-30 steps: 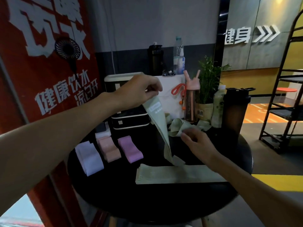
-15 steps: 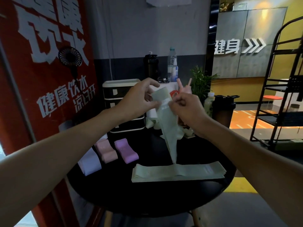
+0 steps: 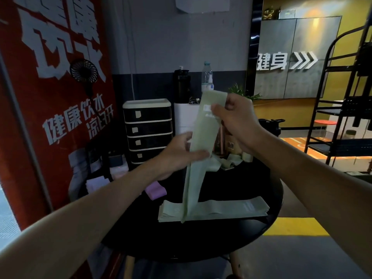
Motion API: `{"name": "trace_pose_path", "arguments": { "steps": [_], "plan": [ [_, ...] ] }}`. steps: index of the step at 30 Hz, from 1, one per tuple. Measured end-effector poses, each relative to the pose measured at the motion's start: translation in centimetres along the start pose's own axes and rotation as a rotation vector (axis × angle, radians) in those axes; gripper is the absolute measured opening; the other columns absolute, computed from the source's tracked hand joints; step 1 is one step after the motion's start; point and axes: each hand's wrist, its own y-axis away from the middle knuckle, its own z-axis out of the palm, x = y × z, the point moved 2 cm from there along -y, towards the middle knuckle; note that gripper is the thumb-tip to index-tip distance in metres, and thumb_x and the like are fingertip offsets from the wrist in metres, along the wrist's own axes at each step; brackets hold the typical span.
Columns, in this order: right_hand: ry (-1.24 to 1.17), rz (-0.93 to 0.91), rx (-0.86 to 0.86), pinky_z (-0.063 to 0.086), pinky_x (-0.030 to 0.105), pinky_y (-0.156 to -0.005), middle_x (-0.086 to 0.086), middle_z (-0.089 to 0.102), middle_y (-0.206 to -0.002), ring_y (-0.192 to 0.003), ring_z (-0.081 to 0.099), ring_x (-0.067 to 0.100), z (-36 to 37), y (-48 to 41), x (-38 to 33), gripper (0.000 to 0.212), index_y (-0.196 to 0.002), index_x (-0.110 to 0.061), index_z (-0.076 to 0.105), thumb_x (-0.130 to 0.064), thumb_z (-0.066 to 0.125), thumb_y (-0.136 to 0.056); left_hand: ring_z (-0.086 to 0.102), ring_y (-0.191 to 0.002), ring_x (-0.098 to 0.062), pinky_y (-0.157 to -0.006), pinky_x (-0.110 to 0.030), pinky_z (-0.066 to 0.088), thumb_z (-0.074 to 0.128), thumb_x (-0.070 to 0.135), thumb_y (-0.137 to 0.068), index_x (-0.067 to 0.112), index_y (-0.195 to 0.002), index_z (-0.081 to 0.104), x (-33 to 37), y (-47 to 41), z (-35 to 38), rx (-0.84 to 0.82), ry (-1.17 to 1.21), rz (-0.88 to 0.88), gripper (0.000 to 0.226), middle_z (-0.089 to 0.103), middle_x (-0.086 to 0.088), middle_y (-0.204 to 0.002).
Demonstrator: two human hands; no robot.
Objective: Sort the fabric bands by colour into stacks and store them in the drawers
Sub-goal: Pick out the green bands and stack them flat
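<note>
Above table (image 3: 201, 242), right hand (image 3: 235, 119) pinching band (image 3: 203, 129)

Blk table (image 3: 221, 238) w/ green band stack (image 3: 221, 210), purple band (image 3: 156, 191), drawer unit (image 3: 148, 129), loose green bands (image 3: 229, 161).

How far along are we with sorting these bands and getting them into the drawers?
Done: a green stack lies flat on the table; purple band and pale band sit apart at left. In hand: left hand and right hand hold one green band upright over that stack. Remaining: loose green bands heaped behind; the drawer unit's drawers all look closed.
</note>
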Motion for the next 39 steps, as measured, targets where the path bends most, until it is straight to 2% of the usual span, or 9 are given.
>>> {"name": "trace_pose_path", "arguments": {
  "steps": [5,9,13,17,21,25,30,36,39],
  "plan": [
    [0.041,0.056,0.103,0.057,0.019,-0.065,0.001,0.071,-0.094,-0.075,0.067,0.003,-2.1,0.3,0.8,0.011,-0.101,-0.012,0.063,-0.007,0.061,-0.091,0.071,-0.093,-0.017,-0.077,-0.026,0.056,0.067,0.007,-0.091,0.010,-0.114,0.068,-3.0,1.3,0.4,-0.140,0.185,-0.068,0.024,0.075,-0.007,-0.104],
    [0.143,0.160,0.145,0.058,0.040,-0.072,0.011,0.067,-0.100,-0.080,0.063,0.016,-3.7,1.2,3.1,0.012,-0.093,-0.017,0.058,-0.008,0.064,-0.089,0.072,-0.086,-0.020,-0.074,-0.025,0.057,0.072,0.017,-0.081,0.006,-0.112,0.068,-3.7,2.0,-0.4,-0.144,0.225,-0.120,0.033,0.075,-0.016,-0.102],
    [0.133,0.215,0.154,0.049,0.022,-0.049,0.013,0.065,-0.097,-0.071,0.062,0.014,-4.9,2.7,6.1,0.011,-0.098,-0.011,0.058,-0.007,0.064,-0.089,0.071,-0.079,-0.020,-0.071,-0.029,0.058,0.073,0.016,-0.085,0.007,-0.116,0.066,-4.5,2.6,-1.5,-0.150,0.167,-0.234,0.033,0.074,-0.018,-0.098],
    [0.146,0.307,0.162,0.050,0.035,-0.063,0.015,0.062,-0.090,-0.076,0.060,0.022,-6.6,4.7,9.7,0.007,-0.089,-0.009,0.060,-0.014,0.062,-0.093,0.067,-0.093,-0.028,-0.089,-0.042,0.052,0.072,0.015,-0.087,0.012,-0.124,0.059,-5.9,3.4,-3.1,-0.202,0.061,-0.350,0.039,0.072,-0.021,-0.107],
    [0.254,0.315,0.170,0.038,0.037,-0.064,0.015,0.053,-0.079,-0.072,0.049,0.024,-7.9,6.8,13.1,0.030,-0.085,0.006,0.058,-0.023,0.060,-0.094,0.067,-0.084,-0.019,-0.071,-0.028,0.054,0.071,0.011,-0.089,0.011,-0.125,0.054,-6.9,4.4,-4.8,-0.307,-0.049,-0.423,0.040,0.073,-0.011,-0.095],
    [0.310,0.370,0.194,0.044,0.044,-0.063,0.027,0.059,-0.082,-0.073,0.057,0.041,-9.5,8.7,16.0,0.027,-0.080,0.002,0.060,-0.021,0.062,-0.092,0.061,-0.065,-0.014,-0.059,-0.027,0.049,0.073,0.009,-0.088,0.007,-0.110,0.057,-8.6,4.5,-5.8,-0.175,-0.107,-0.458,0.027,0.068,-0.003,-0.072],
    [0.331,0.426,0.123,0.041,0.036,-0.064,0.022,0.066,-0.083,-0.075,0.061,0.032,-10.5,10.5,17.6,0.022,-0.081,-0.002,0.067,-0.021,0.064,-0.092,0.059,-0.061,-0.014,-0.053,-0.025,0.051,0.077,0.012,-0.084,0.007,-0.093,0.057,-10.5,3.8,-5.7,0.108,-0.191,-0.378,0.023,0.062,-0.005,-0.069],
    [0.408,0.431,0.091,0.037,0.035,-0.059,0.025,0.060,-0.073,-0.065,0.053,0.028,-10.6,11.2,19.3,0.029,-0.070,0.000,0.063,-0.020,0.064,-0.091,0.054,-0.050,-0.012,-0.047,-0.025,0.045,0.079,0.012,-0.082,0.006,-0.083,0.057,-12.6,3.4,-5.3,0.159,-0.373,-0.266,0.023,0.062,-0.009,-0.068],
    [0.451,0.429,0.093,0.037,0.036,-0.058,0.016,0.054,-0.061,-0.061,0.052,0.027,-10.7,11.4,20.7,0.032,-0.063,-0.005,0.060,-0.021,0.066,-0.089,0.053,-0.051,-0.008,-0.051,-0.023,0.043,0.080,0.014,-0.081,0.009,-0.079,0.058,-13.4,3.4,-5.2,0.154,-0.459,-0.227,0.023,0.064,-0.009,-0.070]
  ]
}}
